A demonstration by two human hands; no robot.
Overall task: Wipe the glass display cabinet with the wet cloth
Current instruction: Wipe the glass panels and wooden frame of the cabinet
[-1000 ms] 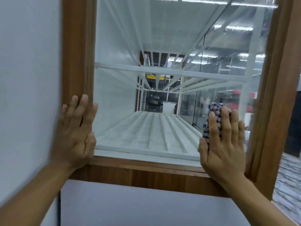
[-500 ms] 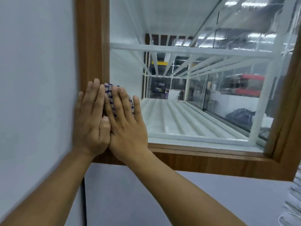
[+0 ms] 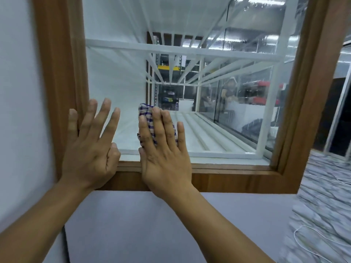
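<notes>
A person is standing at the glass display cabinet (image 3: 190, 76), both palms flat against its front pane. The right hand (image 3: 163, 149) is pressing the wet cloth (image 3: 150, 120) onto the glass low down, just above the bottom rail of the wooden frame (image 3: 228, 179); its fingers are lying straight and spread over the cloth, pinning it rather than clenching it. The cloth is a small bunched wad, pale with a blue-purple check, peeking out above the fingertips and between the fingers. The left hand (image 3: 91, 147) is resting just beside the right, fingers released and fanned wide, holding nothing, its outer edge overlapping the left upright of the frame. Through the pane, white slatted shelves (image 3: 199, 133) are running back into the case, and ceiling lights are glinting off the side glass
</notes>
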